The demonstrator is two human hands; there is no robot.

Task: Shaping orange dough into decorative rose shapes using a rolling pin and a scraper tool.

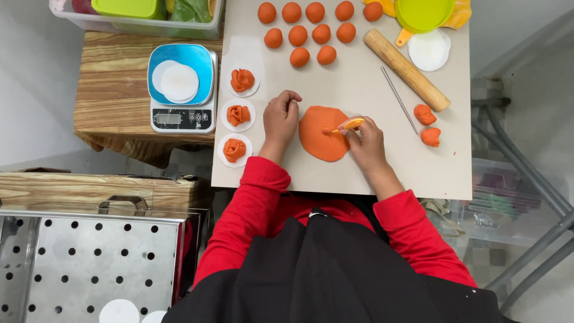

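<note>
My right hand (368, 139) is closed around a small yellow-orange plastic tool (349, 124), its tip set on the flat round disc of orange dough (320, 134). My left hand (282, 116) is loosely curled, holding nothing, its fingertips resting at the disc's left edge. The disc lies on the beige table (359, 90), near its front edge. To the left, three folded orange dough flowers (238, 115) sit in a column, each on a white paper round. Above the disc, ten orange dough balls (311, 33) are grouped in rows. To the right lie a thin metal rod (399, 100) and a wooden rolling pin (406, 70), with two small shaped dough pieces (427, 125) just beyond. A blue-topped digital kitchen scale (181, 88) stands on the wooden stand (113, 84) to the left, carrying white paper rounds.
</note>
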